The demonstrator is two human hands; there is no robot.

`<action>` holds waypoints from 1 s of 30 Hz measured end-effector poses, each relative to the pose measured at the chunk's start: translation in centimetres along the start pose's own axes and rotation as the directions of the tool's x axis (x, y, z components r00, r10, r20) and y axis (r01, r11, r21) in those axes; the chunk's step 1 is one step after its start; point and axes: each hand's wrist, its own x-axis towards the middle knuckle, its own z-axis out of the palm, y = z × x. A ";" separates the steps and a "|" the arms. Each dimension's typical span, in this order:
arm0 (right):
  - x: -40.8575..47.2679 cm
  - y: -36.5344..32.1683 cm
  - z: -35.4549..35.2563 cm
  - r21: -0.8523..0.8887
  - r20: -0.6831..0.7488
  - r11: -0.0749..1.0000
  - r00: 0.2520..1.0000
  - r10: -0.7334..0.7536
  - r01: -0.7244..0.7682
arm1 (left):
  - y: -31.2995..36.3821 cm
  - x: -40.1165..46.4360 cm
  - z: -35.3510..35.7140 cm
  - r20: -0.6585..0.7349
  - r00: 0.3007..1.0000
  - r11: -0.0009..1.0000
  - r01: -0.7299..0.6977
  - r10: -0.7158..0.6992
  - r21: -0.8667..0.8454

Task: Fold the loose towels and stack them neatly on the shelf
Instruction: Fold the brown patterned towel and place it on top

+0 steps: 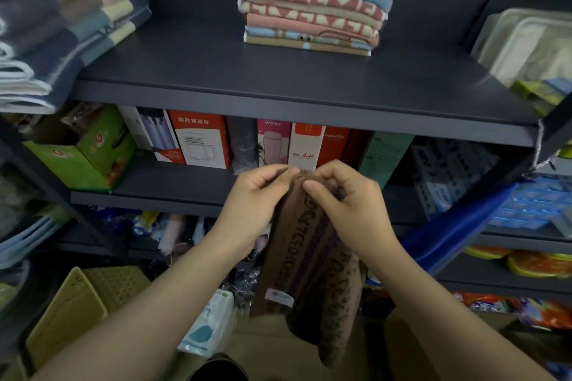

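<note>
Head view: both hands up at centre, below the shelf edge. Left hand [260, 195] and right hand [337, 195] meet at the top edge of a brown towel [309, 257], fingers curled and pinching that edge, thumbs on the near side, knuckles nearly touching. The towel hangs down toward 6 o'clock, already doubled lengthwise by the look of it, with lettering along it and a small label [280, 297] near the bottom left corner.

Step, as I judge it: mid-fold, matching the corners before the next halving.

Dark shelf [278, 93] at 12 o'clock carries a folded stack [312, 6] of pink, blue and tan towels; a second stack [62, 18] of blue and beige ones sits at 10 o'clock.

Next move likely calls for keeping the pinched corners aligned, halving the hanging length, then lifting it onto the centre stack squarely so it doesn't topple.
</note>
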 end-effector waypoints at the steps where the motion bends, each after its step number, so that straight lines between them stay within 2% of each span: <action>1: -0.1 0.1 -0.1 -0.018 0.000 1.000 1.000 -0.004 0.004 | -0.1 0.0 -0.1 0.024 1.000 1.000 -0.013 0.012 0.029; 3: -0.1 0.3 -0.3 -0.056 0.003 0.998 1.000 0.001 -0.001 | -0.2 -0.1 -0.1 0.061 0.998 0.995 -0.034 0.028 0.090; 7: 0.1 0.6 -0.9 -0.135 0.009 0.991 1.000 -0.002 0.003 | -0.2 0.0 -0.1 0.118 0.992 0.995 -0.047 0.037 0.085; 10: 0.4 0.7 -1.3 -0.119 0.044 0.992 0.999 -0.030 0.035 | 0.0 0.0 -0.1 0.152 0.981 0.973 -0.146 0.120 0.179; 12: 0.6 0.9 -1.7 -0.027 0.175 1.000 0.985 -0.009 0.014 | 0.2 0.2 -0.3 0.189 0.972 0.952 -0.182 0.137 0.245; 15: 0.8 1.3 -2.6 0.202 0.425 0.975 0.905 0.000 -0.095 | 0.7 0.5 -0.9 0.255 0.955 0.922 -0.231 0.154 0.310; 18: 0.8 1.9 -2.9 0.298 0.503 0.932 0.864 0.032 -0.208 | 1.5 0.7 -1.8 0.295 0.945 0.905 -0.243 0.139 0.351; 23: 0.6 2.9 -2.0 0.203 0.508 0.973 0.861 -0.012 -0.107 | 2.0 1.1 -2.4 0.290 0.948 0.883 -0.245 0.131 0.401; 26: 0.6 3.8 -2.0 0.039 0.521 0.998 0.853 0.029 -0.058 | 1.7 1.3 -2.6 0.278 0.954 0.890 -0.220 0.111 0.400; 28: 0.9 4.2 -2.0 -0.067 0.474 0.997 0.878 0.068 -0.041 | 1.3 1.1 -2.2 0.265 0.962 0.902 -0.169 0.063 0.398; 30: 1.3 4.3 -1.7 -0.104 0.358 0.993 0.930 0.084 -0.049 | 0.6 1.1 -1.9 0.206 0.978 0.940 -0.047 -0.025 0.337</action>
